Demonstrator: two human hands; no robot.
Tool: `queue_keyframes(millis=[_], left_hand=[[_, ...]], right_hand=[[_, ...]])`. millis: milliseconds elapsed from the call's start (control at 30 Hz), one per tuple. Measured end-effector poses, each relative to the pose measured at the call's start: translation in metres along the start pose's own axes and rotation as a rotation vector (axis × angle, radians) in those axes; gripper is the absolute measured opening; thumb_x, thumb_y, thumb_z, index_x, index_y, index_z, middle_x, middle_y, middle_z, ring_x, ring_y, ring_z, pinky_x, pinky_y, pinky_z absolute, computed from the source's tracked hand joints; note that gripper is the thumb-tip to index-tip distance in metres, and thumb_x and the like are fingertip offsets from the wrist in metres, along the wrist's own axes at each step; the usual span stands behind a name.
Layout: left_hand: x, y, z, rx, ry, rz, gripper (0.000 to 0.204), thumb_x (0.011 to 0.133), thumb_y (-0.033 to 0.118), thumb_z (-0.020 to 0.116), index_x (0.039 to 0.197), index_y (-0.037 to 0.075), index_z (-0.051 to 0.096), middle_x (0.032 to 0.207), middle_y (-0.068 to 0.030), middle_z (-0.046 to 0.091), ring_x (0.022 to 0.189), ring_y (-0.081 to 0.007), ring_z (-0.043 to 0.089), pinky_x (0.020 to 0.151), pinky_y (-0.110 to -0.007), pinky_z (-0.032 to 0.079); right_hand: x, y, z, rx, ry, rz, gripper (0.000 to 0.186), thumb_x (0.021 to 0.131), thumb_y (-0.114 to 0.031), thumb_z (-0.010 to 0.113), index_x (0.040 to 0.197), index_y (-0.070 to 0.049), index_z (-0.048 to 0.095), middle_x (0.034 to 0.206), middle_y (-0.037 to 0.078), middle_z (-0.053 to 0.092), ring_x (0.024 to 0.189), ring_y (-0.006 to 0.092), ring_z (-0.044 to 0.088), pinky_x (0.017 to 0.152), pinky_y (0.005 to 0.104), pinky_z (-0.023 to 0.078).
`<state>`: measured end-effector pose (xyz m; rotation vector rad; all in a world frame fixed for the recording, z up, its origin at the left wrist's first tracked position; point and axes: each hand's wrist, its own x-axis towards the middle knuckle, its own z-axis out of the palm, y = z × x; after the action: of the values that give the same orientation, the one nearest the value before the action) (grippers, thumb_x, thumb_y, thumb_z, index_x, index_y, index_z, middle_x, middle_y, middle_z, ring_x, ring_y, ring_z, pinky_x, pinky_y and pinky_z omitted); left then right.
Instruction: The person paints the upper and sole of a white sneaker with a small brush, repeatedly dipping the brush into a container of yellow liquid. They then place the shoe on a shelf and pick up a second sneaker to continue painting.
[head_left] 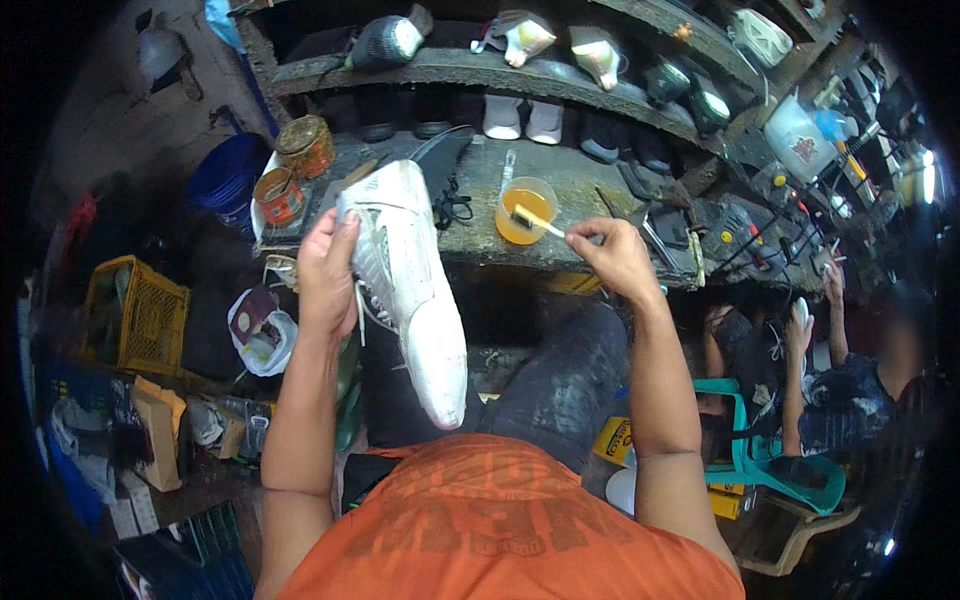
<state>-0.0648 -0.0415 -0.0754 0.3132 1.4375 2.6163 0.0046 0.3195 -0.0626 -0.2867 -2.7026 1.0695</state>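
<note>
Gripped white shoe (412,290) in left hand (330,265) above lap (570,370), pinched brush (538,222) in right hand (612,255), well apart from left, held bristles over or in cup (541,187) of orange liquid (514,234) on table (572,172), noted shoes (390,43) on shelf (450,70) beyond.

The head-worn view (wide fisheye) looks down close over left hand (328,268), right hand (617,257) and bench (572,178).

dim surroundings | glare: light strip (928,176), right | edges bent, blurry | corners black
</note>
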Motion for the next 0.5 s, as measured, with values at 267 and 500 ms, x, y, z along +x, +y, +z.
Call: queue_keyframes(millis=[267, 500], left_hand=[[0.0, 0.011, 0.007, 0.051, 0.005, -0.165, 0.04, 0.098, 0.017, 0.072, 0.127, -0.005, 0.057, 0.112, -0.0116, 0.072, 0.095, -0.0148, 0.072, 0.085, -0.029, 0.058], [-0.001, 0.016, 0.027, -0.021, -0.055, -0.161, 0.042, 0.096, 0.014, 0.074, 0.128, -0.006, 0.056, 0.112, -0.0126, 0.072, 0.094, -0.0147, 0.072, 0.084, -0.029, 0.059]], right_hand=[[0.001, 0.021, 0.008, 0.202, -0.123, -0.004, 0.019, 0.089, -0.015, 0.076, 0.099, 0.0, 0.079, 0.086, 0.005, 0.075, 0.08, 0.0108, 0.064, 0.076, 0.0279, 0.049], [-0.025, -0.015, -0.007, 0.666, -0.179, 0.026, 0.018, 0.092, -0.017, 0.077, 0.099, 0.0, 0.077, 0.087, 0.005, 0.076, 0.072, 0.008, 0.064, 0.068, 0.024, 0.048]])
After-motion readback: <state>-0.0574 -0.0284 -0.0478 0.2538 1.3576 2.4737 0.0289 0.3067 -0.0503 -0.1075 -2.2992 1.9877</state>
